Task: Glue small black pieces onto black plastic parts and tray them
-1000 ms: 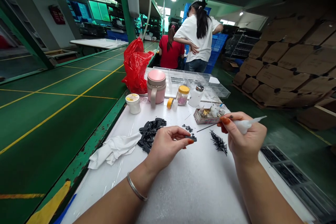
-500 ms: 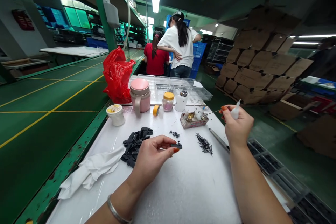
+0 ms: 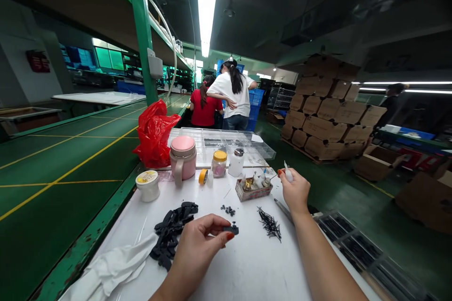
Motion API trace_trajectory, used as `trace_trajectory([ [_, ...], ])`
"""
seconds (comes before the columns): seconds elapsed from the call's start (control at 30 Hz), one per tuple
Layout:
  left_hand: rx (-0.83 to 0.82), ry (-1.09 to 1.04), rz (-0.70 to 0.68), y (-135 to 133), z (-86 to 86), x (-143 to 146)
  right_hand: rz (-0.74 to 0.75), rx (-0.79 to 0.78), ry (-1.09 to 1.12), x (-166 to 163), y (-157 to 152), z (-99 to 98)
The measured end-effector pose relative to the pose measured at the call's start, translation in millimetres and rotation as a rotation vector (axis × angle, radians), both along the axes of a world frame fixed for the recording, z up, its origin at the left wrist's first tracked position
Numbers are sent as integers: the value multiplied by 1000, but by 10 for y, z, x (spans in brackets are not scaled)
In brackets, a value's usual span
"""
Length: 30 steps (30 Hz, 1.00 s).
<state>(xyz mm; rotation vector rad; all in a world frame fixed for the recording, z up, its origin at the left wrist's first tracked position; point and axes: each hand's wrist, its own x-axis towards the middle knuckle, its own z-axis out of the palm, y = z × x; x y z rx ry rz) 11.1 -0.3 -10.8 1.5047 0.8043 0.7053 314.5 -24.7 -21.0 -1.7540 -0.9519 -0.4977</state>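
Observation:
My left hand (image 3: 197, 249) pinches a small black plastic part (image 3: 232, 229) between thumb and fingers, above the white tabletop (image 3: 254, 273). A tiny dark pin stands upright on that part. My right hand (image 3: 295, 192) is closed around a small white dropper bottle (image 3: 288, 172), its nozzle pointing up. Between the same hand's fingertips is a thin rod, whose tip is near the small box (image 3: 254, 194) of little bottles. A pile of black pins (image 3: 270, 225) and a cluster of small dark round pieces (image 3: 229, 209) lie between my hands.
Black plastic parts (image 3: 168, 233) and a white cloth (image 3: 113, 263) lie left. Behind stand a white tub (image 3: 147, 187), pink mug (image 3: 183, 160), yellow tape roll (image 3: 203, 177), yellow-lidded jar (image 3: 219, 164) and pump bottle (image 3: 236, 163). Tweezers (image 3: 283, 210) lie right. Two people are ahead.
The camera view has tilted up, so the table sits lower in it. My right hand has come closer to the small box with the bottle and rod. My left hand still pinches the part.

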Motion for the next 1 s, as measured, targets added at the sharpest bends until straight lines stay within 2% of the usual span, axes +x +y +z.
trace_trajectory([
  [0.73,8,-12,-7,-2,-14,12,15,-11,42,21,48,-62],
  [1.0,16,-1,-17,-18,2,-5,81,-169,79,31,130,-145],
])
